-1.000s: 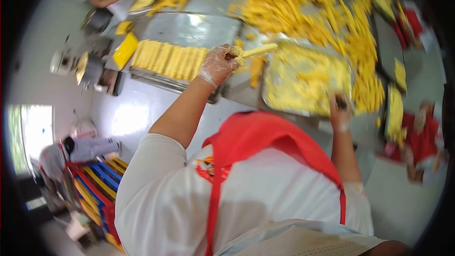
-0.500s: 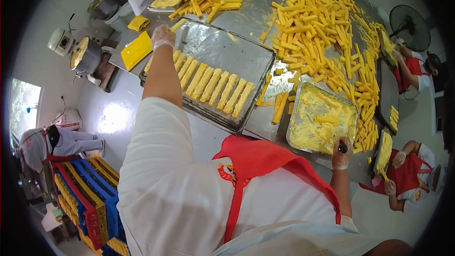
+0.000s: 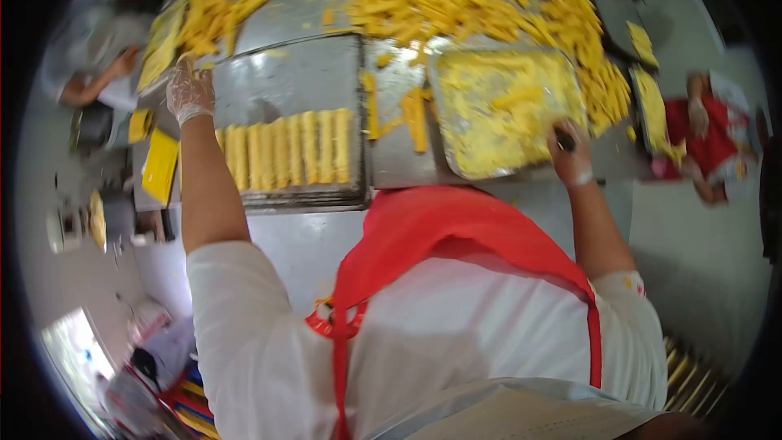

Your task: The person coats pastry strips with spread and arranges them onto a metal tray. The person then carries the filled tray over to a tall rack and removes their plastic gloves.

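And here's the left hand (image 3: 191, 91), gloved in clear plastic, out over the tray's far left corner; a bit of yellow shows just past it, but whether the fingers pinch anything, I cannot tell. Over to the right hand (image 3: 568, 153), fingers wrapped round a dark handle (image 3: 565, 142), at the right side of the shallow pan (image 3: 442, 116), whatever is on the handle's far end hidden. Yellow spread (image 3: 485, 143) lies smeared across that pan, with one stick (image 3: 519, 98) lying in it. Now the row of coated sticks (image 3: 293, 151), side by side along the near side of the metal tray (image 3: 309, 73), right at the near edge of the bench (image 3: 397, 161). It looks like the coating and laying-out step to me, and the next placing calls for a light touch and a straight line! Loose sticks (image 3: 415, 122) sit between tray and pan, and a great heap of sticks (image 3: 456, 4) lies farther in, towards the bench's far edge. On the red apron (image 3: 444, 224), a badge (image 3: 320, 319), too small to read, and no brand or label legible anywhere
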{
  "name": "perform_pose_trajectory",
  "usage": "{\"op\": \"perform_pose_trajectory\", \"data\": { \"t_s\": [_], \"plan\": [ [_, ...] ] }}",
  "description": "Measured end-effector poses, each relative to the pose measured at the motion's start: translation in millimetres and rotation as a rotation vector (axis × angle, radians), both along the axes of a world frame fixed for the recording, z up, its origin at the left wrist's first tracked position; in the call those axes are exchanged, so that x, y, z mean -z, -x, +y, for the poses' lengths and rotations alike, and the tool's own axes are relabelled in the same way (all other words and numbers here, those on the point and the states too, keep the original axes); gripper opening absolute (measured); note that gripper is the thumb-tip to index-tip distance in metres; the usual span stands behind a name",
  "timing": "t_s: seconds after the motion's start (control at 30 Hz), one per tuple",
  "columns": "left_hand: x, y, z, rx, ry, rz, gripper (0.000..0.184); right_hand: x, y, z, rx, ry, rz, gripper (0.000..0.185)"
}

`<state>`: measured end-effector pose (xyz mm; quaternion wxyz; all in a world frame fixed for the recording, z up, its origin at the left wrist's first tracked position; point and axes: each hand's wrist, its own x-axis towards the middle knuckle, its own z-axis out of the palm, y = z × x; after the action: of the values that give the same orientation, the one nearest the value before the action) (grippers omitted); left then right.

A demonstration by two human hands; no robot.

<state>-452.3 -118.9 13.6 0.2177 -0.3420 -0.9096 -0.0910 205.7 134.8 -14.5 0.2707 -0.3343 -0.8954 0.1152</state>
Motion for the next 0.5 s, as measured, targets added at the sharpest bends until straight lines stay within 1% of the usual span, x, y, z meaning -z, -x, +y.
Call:
{"op": "perform_pose_trajectory", "data": {
  "t_s": [0.03,0.07,0.1,0.13,0.17,0.23,0.27,0.3,0.37,0.4,0.43,0.47,0.5],
  "plan": [
    [-2.6,-27.6,33.5,0.063,0.008,-0.013,0.040,12.0,-6.0,3.7,-0.007,-0.114,-0.003,0.020],
    [-5.8,-64.3,67.1,0.343,0.002,-0.066,0.038,14.9,-7.1,5.2,-0.035,-0.153,0.017,0.020],
    [-7.0,-104.4,95.5,0.614,-0.006,-0.116,0.037,-2.1,2.1,0.5,-0.099,-0.049,0.098,0.019],
    [-7.2,-147.9,116.9,0.807,-0.051,-0.344,0.036,-8.3,6.8,-4.1,-0.093,-0.066,0.162,0.016],
    [-8.4,-193.0,135.9,0.986,-0.090,-0.574,0.035,-10.7,5.7,-4.9,-0.061,-0.070,0.160,0.016],
    [-5.4,-280.0,170.4,1.006,0.086,-0.500,0.035,-13.6,2.8,-1.3,-0.083,0.066,0.070,0.014],
    [-6.8,-314.4,179.9,1.066,0.146,-0.525,0.035,-13.5,2.0,0.4,-0.065,0.071,0.072,0.014],
    [-7.2,-344.1,187.3,1.121,0.205,-0.550,0.035,-13.2,1.1,3.8,-0.072,0.114,0.116,0.013],
    [10.3,-391.1,205.6,1.104,0.272,-0.410,0.035,-19.2,-5.0,4.6,-0.075,0.163,0.159,0.013],
    [19.3,-407.7,218.7,1.103,0.277,-0.413,0.035,-25.8,-7.2,5.9,-0.035,0.245,0.192,0.013],
    [24.6,-419.7,233.1,0.985,0.467,-0.461,0.036,-32.5,-6.9,9.1,-0.003,0.325,0.228,0.015],
    [30.5,-425.8,241.2,0.851,0.656,-0.504,0.036,-38.4,-5.9,7.6,-0.051,0.281,0.264,0.014],
    [28.2,-430.8,240.5,0.831,0.666,-0.498,0.036,-44.1,-4.0,4.9,-0.065,0.291,0.277,0.014]
  ]
}}
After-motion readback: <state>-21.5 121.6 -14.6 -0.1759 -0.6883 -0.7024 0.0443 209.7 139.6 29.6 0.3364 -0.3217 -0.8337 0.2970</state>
